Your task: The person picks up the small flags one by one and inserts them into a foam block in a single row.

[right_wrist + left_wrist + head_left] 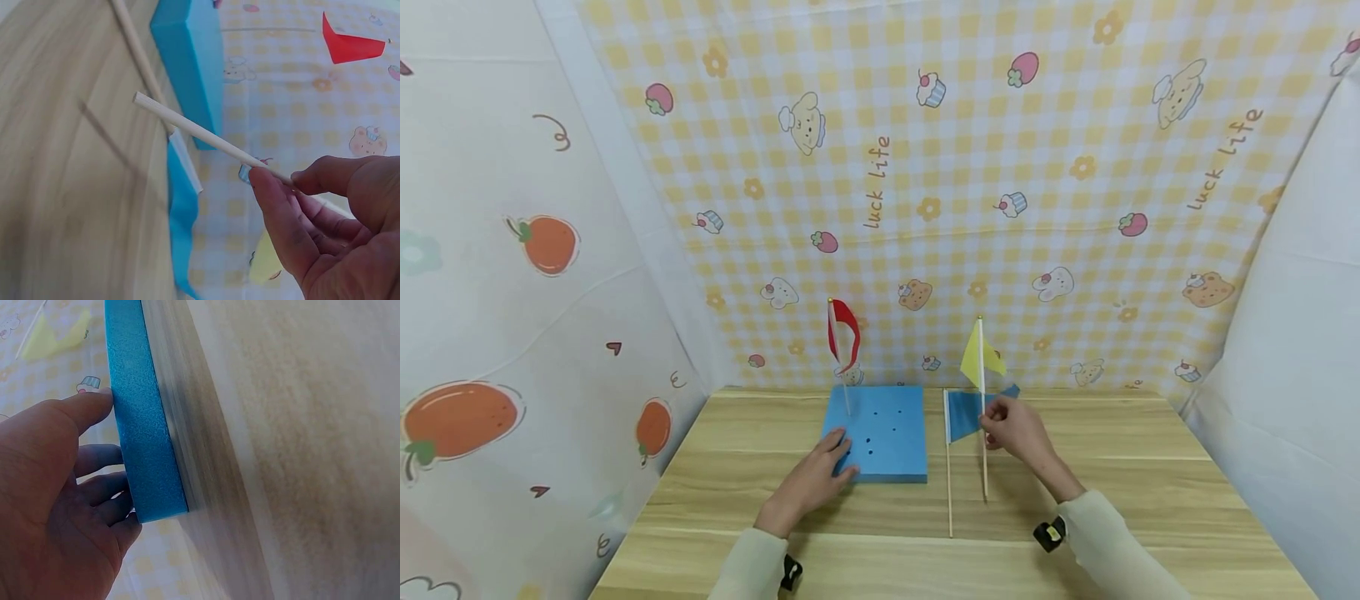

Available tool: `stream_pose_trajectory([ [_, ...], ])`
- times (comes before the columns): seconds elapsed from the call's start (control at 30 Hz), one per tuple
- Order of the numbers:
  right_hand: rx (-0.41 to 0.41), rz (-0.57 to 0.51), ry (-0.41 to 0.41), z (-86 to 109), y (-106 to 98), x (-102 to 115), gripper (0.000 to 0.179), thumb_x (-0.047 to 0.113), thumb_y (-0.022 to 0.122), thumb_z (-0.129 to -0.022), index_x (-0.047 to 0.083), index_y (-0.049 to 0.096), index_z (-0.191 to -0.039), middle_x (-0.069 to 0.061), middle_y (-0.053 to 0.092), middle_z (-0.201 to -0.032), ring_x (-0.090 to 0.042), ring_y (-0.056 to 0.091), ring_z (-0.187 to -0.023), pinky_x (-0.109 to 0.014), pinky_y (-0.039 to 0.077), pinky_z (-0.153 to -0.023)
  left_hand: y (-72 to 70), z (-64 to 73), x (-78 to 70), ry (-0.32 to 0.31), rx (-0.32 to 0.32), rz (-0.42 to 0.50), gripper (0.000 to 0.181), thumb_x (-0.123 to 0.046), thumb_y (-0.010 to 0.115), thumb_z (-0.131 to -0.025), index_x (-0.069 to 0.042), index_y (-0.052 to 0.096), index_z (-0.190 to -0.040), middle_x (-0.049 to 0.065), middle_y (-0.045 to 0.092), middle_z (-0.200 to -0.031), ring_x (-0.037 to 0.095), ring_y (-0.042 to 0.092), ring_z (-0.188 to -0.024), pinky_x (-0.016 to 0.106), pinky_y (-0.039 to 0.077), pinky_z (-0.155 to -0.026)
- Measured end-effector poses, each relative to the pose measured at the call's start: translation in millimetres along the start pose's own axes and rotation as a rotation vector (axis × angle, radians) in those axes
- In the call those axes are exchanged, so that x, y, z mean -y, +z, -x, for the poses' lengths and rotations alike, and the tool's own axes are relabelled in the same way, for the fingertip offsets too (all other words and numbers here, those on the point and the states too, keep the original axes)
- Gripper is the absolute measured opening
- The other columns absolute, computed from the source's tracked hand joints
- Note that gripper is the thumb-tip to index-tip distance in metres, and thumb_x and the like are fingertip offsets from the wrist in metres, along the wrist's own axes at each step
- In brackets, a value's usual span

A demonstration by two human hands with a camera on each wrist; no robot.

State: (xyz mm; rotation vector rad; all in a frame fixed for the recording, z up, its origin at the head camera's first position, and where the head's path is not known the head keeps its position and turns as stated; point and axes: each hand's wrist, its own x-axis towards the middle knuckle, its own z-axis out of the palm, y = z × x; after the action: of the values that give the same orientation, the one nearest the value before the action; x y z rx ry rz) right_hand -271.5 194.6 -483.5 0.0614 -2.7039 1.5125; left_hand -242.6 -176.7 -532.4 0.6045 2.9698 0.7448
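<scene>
My right hand (pixel 1017 429) pinches the wooden stick of a yellow flag (pixel 973 360) between thumb and fingers. Held upright, the flag has its cloth above the hand and the bare stick end (pixel 153 105) below it, raised off the table in the right wrist view. My left hand (pixel 811 483) rests on the front left corner of a blue foam block (pixel 898 454), fingers spread and loosely bent. Several small holes dot the block's top. A red flag (pixel 846 317) stands upright in the block near its back left corner.
A blue flag (pixel 962 421) lies on the wooden table (pixel 1075 467), just right of the block, its stick pointing toward me. Behind the table hangs a yellow checked cloth (pixel 955 167). White cloth walls (pixel 1300 275) stand at both sides.
</scene>
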Motion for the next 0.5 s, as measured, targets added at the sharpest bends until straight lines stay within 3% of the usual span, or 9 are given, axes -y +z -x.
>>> stream_pose_trajectory([
  [0.2,-0.001,-0.042,-0.055,-7.7,7,13,0.007,0.004,0.068,-0.099,-0.001,0.066,-0.094,-0.013,0.069,-0.082,-0.020,0.073,-0.068,-0.044,0.068,-0.069,0.0,-0.6,1.3,-0.002,0.000,-0.009,0.062,-0.031,0.067,-0.108,0.006,0.050,-0.155,0.024,0.036,-0.170,0.042,0.034,-0.159,0.057,0.039,-0.124],
  [0.5,-0.022,-0.033,-0.127,-18.1,24,37,0.010,0.009,0.071,-0.100,0.004,0.068,-0.093,-0.010,0.071,-0.082,-0.018,0.074,-0.068,-0.044,0.068,-0.069,0.9,-1.3,3.3,0.002,0.007,-0.007,0.063,-0.032,0.066,-0.108,0.006,0.050,-0.155,0.024,0.036,-0.170,0.042,0.033,-0.160,0.057,0.039,-0.124],
])
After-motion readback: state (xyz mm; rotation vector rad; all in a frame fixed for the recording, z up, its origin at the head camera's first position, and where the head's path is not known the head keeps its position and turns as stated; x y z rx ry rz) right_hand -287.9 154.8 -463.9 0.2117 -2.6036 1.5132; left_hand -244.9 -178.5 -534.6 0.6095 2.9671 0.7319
